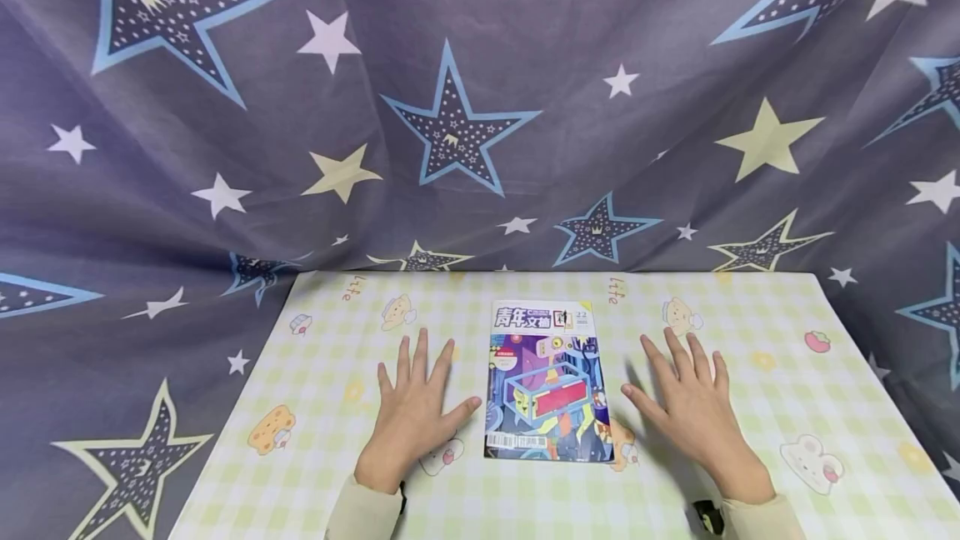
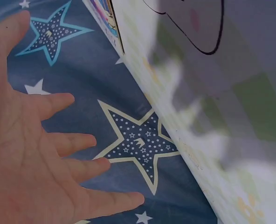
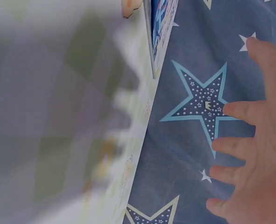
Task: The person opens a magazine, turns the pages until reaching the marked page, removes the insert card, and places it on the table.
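Note:
A magazine (image 1: 547, 382) with a purple and blue illustrated cover lies flat on the table, its title toward the far side. To its left is my left hand (image 1: 411, 415), palm down with fingers spread and holding nothing. My right hand (image 1: 693, 415) is on the other side, also spread, apart from the magazine. In the left wrist view the left palm (image 2: 31, 154) and spread fingers show, with a corner of the magazine (image 2: 105, 18) at the top. The right wrist view has the right hand (image 3: 264, 140) with bare fingers and the magazine's edge (image 3: 159, 32).
A pale green checked cover (image 1: 300, 473) with cartoon prints lies over the table. Behind and at both sides hangs a grey-purple curtain (image 1: 555, 48) with stars, meeting the table's far edge. Dark bands sit at both wrists, partly under the sleeves (image 1: 367, 511).

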`<state>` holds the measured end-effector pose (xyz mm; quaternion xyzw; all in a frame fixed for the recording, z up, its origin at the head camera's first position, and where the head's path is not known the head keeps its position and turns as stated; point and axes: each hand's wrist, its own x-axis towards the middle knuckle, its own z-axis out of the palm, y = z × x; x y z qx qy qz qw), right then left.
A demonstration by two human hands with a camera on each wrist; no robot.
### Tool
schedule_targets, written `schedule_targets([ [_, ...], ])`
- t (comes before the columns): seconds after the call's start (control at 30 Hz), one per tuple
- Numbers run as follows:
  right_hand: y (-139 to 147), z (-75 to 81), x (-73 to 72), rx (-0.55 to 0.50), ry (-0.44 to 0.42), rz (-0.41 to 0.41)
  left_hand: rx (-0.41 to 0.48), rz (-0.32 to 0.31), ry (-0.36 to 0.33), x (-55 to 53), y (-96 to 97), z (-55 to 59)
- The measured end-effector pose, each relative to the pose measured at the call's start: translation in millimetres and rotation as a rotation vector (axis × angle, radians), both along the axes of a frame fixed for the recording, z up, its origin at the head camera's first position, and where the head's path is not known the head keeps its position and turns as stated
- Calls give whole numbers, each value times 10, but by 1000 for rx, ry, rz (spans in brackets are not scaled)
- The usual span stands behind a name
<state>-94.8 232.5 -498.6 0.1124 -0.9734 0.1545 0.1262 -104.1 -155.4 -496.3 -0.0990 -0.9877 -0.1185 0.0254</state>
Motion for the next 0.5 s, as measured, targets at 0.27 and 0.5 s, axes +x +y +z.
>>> schedule_targets([
  [0.27, -72, 46, 24, -9, 85, 94, 60, -76, 86, 36, 23, 17],
  [0.5, -194, 59, 83, -2, 64, 171, 154, -198, 127, 87, 161, 6],
])
